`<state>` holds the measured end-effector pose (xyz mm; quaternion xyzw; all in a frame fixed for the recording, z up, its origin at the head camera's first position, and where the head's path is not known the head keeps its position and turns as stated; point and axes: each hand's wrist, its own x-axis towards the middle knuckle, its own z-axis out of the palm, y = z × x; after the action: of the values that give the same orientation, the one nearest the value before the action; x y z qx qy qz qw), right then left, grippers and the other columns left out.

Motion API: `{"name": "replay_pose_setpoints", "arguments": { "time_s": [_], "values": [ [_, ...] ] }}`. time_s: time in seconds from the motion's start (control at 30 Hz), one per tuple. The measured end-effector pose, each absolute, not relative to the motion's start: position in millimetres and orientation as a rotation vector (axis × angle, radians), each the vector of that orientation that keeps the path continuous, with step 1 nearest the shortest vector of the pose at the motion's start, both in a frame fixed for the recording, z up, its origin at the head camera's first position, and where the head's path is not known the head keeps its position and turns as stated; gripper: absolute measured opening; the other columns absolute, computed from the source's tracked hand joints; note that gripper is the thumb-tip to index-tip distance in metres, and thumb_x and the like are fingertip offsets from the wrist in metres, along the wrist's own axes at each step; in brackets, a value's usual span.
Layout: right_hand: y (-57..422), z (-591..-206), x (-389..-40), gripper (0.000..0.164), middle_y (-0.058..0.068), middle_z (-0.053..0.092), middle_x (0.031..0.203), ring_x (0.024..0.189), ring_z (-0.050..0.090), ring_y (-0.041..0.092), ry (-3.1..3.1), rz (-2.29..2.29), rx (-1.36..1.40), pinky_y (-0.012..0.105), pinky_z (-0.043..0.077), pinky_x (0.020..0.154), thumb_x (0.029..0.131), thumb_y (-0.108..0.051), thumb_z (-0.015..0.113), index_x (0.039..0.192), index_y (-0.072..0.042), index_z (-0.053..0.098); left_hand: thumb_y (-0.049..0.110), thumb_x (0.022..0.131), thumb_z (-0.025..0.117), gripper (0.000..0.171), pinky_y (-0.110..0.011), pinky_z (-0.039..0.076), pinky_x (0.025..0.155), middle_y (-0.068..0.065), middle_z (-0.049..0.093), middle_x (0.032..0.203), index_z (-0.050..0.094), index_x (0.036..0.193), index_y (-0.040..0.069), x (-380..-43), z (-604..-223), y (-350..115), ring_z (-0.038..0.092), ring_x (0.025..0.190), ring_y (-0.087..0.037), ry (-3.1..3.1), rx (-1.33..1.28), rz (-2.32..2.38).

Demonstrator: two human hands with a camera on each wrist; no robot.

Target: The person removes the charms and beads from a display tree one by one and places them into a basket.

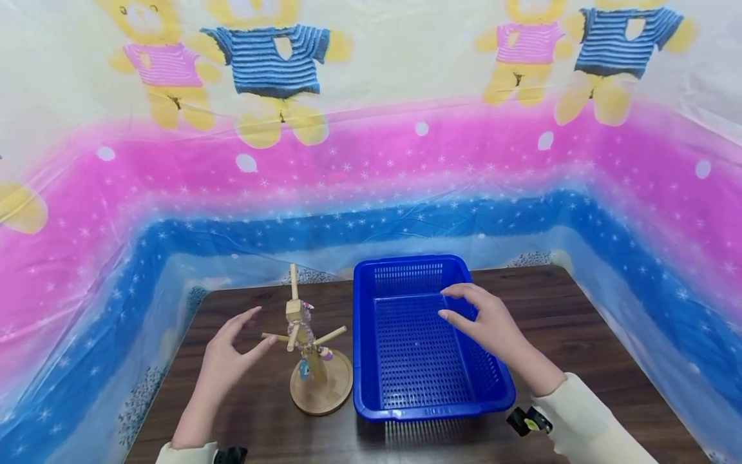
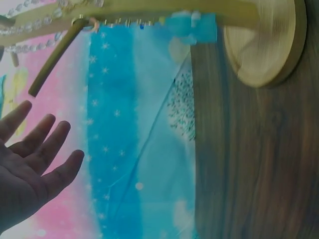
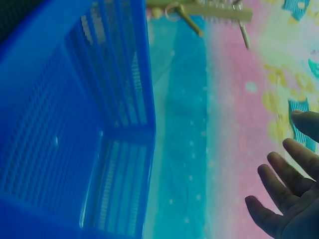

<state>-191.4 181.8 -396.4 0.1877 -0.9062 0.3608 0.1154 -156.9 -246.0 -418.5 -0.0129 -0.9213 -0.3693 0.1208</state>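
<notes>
A wooden peg stand (image 1: 313, 364) with a round base and several side pegs stands upright on the table. Beaded bracelets (image 1: 299, 332) hang about its post, with a small blue charm (image 1: 304, 368) low down. Left of the stand my left hand (image 1: 227, 361) is spread, its thumb tip overlapping one peg in the head view; the left wrist view has the fingers (image 2: 54, 139) apart from the pegs and holding nothing. A blue plastic basket (image 1: 365, 335) with nothing in it sits right of the stand. Above its right rim hovers my right hand (image 1: 493, 322), fingers loosely bent, nothing held.
The dark wood table (image 1: 556, 322) ends at a printed cloth (image 1: 394, 154) with bears and snowflakes that hangs behind and along both sides. The stand's base lies close beside the basket's left wall. Black wrist straps (image 1: 529, 422) show at both sleeves.
</notes>
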Motion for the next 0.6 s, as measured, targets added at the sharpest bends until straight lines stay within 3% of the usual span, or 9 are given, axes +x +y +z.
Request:
{"name": "replay_pose_setpoints", "arguments": {
  "time_s": [0.1, 0.2, 0.27, 0.33, 0.4, 0.5, 0.6],
  "values": [
    [167.5, -399.2, -187.3, 0.03, 0.013, 0.07, 0.128, 0.123, 0.065, 0.035, -2.615, 1.127, 0.587, 0.058, 0.056, 0.102, 0.095, -0.018, 0.074, 0.123, -0.009, 0.07, 0.028, 0.095, 0.074, 0.061, -0.049, 0.055, 0.104, -0.021, 0.059, 0.145, 0.052, 0.148, 0.008, -156.3, -422.4, -239.6, 0.06, 0.128, -0.036, -2.664, 0.013, -1.177],
    [152.0, -401.7, -185.1, 0.028, 0.009, 0.072, 0.125, 0.12, 0.066, 0.031, -2.599, 1.205, 0.637, 0.056, 0.058, 0.1, 0.095, -0.018, 0.074, 0.122, -0.01, 0.071, 0.028, 0.097, 0.072, 0.057, -0.024, 0.055, 0.098, -0.018, 0.06, 0.146, 0.054, 0.147, 0.009, -156.0, -426.3, -234.1, 0.066, 0.118, -0.011, -2.62, 0.089, -1.302],
    [141.2, -402.9, -184.8, 0.028, 0.009, 0.072, 0.125, 0.118, 0.067, 0.029, -2.598, 1.269, 0.674, 0.055, 0.058, 0.101, 0.096, -0.019, 0.073, 0.123, -0.01, 0.07, 0.025, 0.097, 0.071, 0.053, -0.011, 0.05, 0.093, -0.016, 0.063, 0.144, 0.056, 0.145, 0.009, -155.7, -429.6, -230.6, 0.061, 0.109, 0.007, -2.562, 0.131, -1.393],
    [130.7, -403.1, -184.6, 0.029, 0.009, 0.072, 0.126, 0.118, 0.067, 0.029, -2.596, 1.341, 0.714, 0.055, 0.057, 0.102, 0.097, -0.019, 0.072, 0.124, -0.01, 0.07, 0.021, 0.097, 0.071, 0.05, -0.002, 0.046, 0.088, -0.003, 0.069, 0.136, 0.057, 0.143, 0.008, -155.8, -433.5, -226.8, 0.054, 0.103, 0.019, -2.482, 0.155, -1.5],
    [120.6, -402.7, -184.9, 0.03, 0.01, 0.071, 0.126, 0.117, 0.067, 0.03, -2.591, 1.407, 0.745, 0.054, 0.058, 0.102, 0.097, -0.02, 0.072, 0.125, -0.009, 0.069, 0.016, 0.097, 0.07, 0.047, 0.0, 0.046, 0.088, 0.016, 0.071, 0.123, 0.058, 0.141, 0.004, -156.4, -437.7, -222.7, 0.054, 0.1, 0.021, -2.399, 0.159, -1.593],
    [107.3, -403.8, -186.2, 0.029, 0.011, 0.072, 0.125, 0.114, 0.068, 0.03, -2.579, 1.476, 0.773, 0.05, 0.06, 0.101, 0.097, -0.019, 0.071, 0.125, -0.008, 0.069, 0.009, 0.097, 0.068, 0.044, 0.002, 0.046, 0.089, 0.038, 0.061, 0.105, 0.058, 0.139, -0.001, -157.7, -443.8, -217.4, 0.057, 0.1, 0.02, -2.288, 0.159, -1.691],
    [95.3, -405.7, -187.4, 0.028, 0.011, 0.072, 0.122, 0.111, 0.069, 0.028, -2.573, 1.498, 0.79, 0.041, 0.062, 0.098, 0.098, -0.018, 0.071, 0.123, -0.007, 0.069, 0.005, 0.097, 0.067, 0.038, 0.001, 0.047, 0.088, 0.04, 0.061, 0.1, 0.062, 0.134, 0.0, -158.0, -449.3, -213.6, 0.059, 0.097, 0.019, -2.199, 0.164, -1.749]
  ]
}}
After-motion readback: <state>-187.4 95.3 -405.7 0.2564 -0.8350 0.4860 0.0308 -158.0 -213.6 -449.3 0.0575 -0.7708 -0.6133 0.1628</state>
